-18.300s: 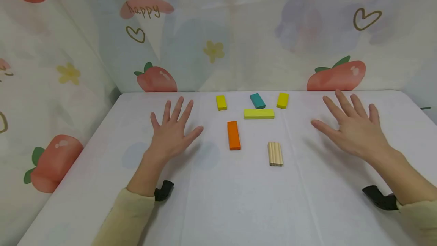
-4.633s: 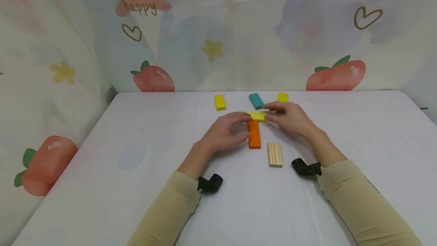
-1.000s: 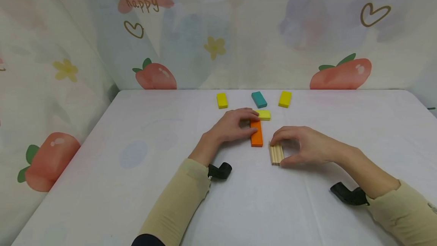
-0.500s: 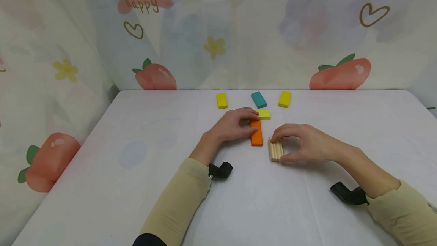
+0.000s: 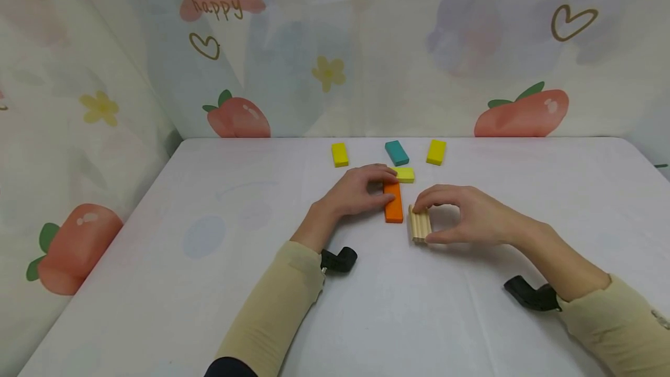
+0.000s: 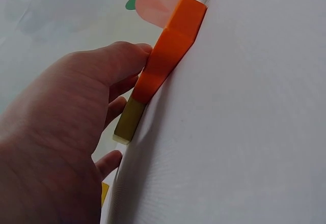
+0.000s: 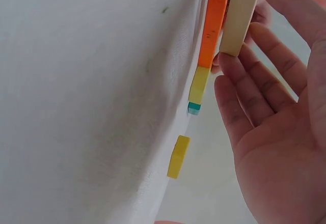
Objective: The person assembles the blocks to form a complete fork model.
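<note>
My right hand (image 5: pixel 468 217) pinches a pale ridged wooden block (image 5: pixel 420 226) between thumb and fingertips at its two ends. In the right wrist view the wooden block (image 7: pixel 239 18) is raised off the cloth beside the orange block. My left hand (image 5: pixel 357 191) rests at the orange block (image 5: pixel 394 205), its thumb touching that block and its loosely bent fingers covering the left part of a yellow-green bar (image 5: pixel 405 175). The bar lies crosswise against the orange block's far end. In the left wrist view the thumb meets the orange block's (image 6: pixel 165 53) side.
Behind the bar lie a teal block (image 5: pixel 396 153) and two yellow blocks, one left (image 5: pixel 339 155) and one right (image 5: pixel 436 152). A white cloth covers the table (image 5: pixel 408 319). A printed curtain (image 5: pixel 387 74) stands along its back edge.
Over the last second my right hand has moved the wooden block away from me and slightly left, off the table. My left hand stays put. Earlier, the orange block was brought against the bar.
</note>
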Demonstrator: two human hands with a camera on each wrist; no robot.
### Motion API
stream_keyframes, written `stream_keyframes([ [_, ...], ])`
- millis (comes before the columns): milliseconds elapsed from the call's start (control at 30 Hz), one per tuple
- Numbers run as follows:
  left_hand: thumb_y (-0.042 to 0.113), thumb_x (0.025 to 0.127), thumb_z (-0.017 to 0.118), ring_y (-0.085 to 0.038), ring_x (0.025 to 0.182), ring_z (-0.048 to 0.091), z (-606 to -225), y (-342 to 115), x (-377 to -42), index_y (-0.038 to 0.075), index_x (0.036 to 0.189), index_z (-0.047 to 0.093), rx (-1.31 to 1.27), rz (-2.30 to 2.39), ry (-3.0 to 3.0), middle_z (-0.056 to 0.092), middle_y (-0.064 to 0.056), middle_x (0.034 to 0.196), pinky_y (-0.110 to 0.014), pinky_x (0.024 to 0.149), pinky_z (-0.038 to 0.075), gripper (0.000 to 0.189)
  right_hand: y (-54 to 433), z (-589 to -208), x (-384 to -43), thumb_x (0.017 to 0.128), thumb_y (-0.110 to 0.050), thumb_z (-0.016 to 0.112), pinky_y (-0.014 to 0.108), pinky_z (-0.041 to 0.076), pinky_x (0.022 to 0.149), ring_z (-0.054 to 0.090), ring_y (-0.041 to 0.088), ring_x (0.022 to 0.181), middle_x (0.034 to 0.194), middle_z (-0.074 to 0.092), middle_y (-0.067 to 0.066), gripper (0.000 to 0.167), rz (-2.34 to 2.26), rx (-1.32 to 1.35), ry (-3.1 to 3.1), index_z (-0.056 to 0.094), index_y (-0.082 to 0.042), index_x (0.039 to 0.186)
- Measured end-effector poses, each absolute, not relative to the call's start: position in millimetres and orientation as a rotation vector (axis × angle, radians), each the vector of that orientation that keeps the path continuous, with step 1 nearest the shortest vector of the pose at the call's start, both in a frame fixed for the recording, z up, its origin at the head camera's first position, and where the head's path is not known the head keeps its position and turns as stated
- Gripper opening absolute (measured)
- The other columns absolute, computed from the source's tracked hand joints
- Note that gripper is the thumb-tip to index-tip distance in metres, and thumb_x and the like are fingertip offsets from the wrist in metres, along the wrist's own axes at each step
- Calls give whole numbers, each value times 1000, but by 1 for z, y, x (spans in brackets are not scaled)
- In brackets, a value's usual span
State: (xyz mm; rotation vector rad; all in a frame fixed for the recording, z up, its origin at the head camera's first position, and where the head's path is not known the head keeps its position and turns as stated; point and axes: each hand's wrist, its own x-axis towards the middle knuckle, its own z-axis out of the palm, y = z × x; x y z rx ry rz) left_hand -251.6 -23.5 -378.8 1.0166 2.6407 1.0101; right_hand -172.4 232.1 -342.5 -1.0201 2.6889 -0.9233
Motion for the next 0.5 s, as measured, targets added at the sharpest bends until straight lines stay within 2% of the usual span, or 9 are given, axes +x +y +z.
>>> stream_keyframes([
  [133,27,97,70,-12,139,42,-379,-23,-252,17,130,69,1006,1001,2645,58,5,141,-27,115,28,35,230,-342,-172,80,-31,88,51,47,99,56,11,116,123,63,-14,40,-935,-1033,2691,71,-28,116],
  [367,27,96,70,-12,140,41,-380,-24,-252,17,130,69,1005,1011,2643,58,5,141,-27,116,28,35,226,-341,-172,81,-36,87,44,48,99,57,10,115,123,64,-14,39,-954,-1081,2684,71,-28,115],
  [500,26,96,70,-12,140,41,-380,-23,-252,17,130,69,1003,1016,2641,58,5,141,-28,116,28,35,222,-341,-171,80,-38,87,45,47,101,56,10,116,123,63,-14,40,-962,-1063,2656,71,-29,115],
])
